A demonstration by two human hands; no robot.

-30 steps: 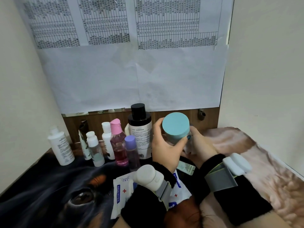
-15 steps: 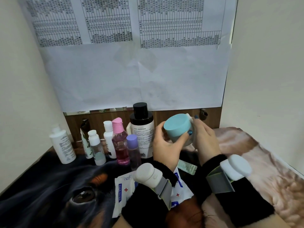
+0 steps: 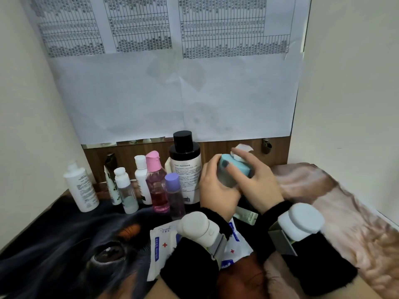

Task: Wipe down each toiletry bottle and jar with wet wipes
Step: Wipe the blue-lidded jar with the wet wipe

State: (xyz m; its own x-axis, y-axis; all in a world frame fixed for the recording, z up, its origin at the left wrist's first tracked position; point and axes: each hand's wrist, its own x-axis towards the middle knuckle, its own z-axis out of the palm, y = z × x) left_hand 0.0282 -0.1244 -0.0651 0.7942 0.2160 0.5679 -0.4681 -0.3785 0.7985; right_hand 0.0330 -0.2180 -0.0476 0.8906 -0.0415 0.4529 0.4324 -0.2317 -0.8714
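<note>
Printed table sheets (image 3: 142,24) taped across back wall, blank white paper (image 3: 183,98) below them. Wooden panel (image 3: 226,149) under paper, small metal fitting (image 3: 266,145) at right end. Dog-print cloth (image 3: 71,240) covers table: dark face with eye (image 3: 109,253) at left, tan fur at right. Plain cream walls (image 3: 349,87) either side
</note>
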